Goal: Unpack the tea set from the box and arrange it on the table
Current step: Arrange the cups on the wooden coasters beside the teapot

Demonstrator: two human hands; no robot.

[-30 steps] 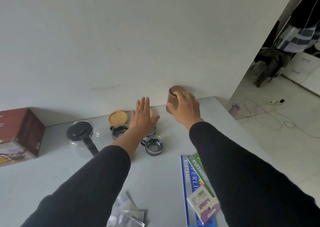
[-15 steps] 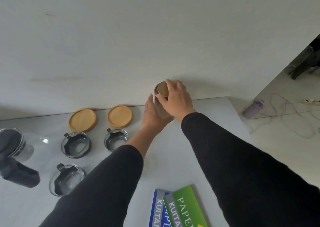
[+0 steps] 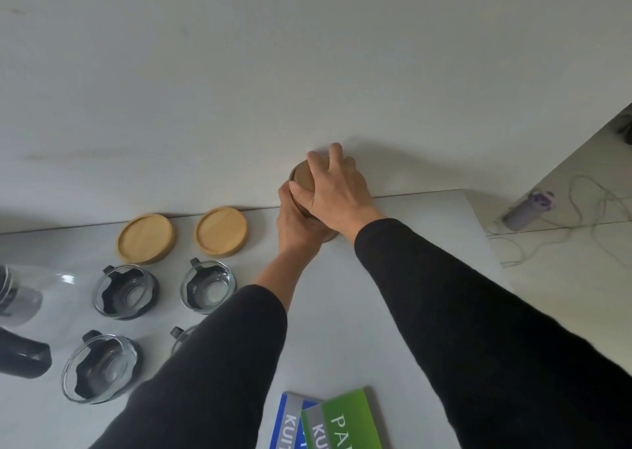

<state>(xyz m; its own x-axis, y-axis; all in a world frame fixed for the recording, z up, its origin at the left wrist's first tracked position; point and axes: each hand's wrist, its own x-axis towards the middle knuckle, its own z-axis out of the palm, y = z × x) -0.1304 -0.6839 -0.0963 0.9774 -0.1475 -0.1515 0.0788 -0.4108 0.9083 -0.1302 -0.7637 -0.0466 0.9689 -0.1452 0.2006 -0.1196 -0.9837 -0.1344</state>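
I am holding a stack of wooden coasters upright against the wall at the back edge of the bench, and both hands are on it at once. My right hand is lying over the top of the stack, fingers curled down across its upper face and thumb pressing the near side, so it is closed around the upper part. My left hand is cupping the stack from the left and below, wrapped partly round its side; how much of the lower part it is gripping I cannot tell, since my right hand is covering it. The stack's long axis is running straight up from the bench, so anything I take off the top must come upward and then leftward. That is the relation that matters: the two laid-out coasters are sitting to the left of the stack along the wall, one beside the other, each with a glass cup in front of it. Two more cups are standing nearer me, with no coaster. My left hand is the nearer one to that row, so I judge it the better one to carry a coaster across.
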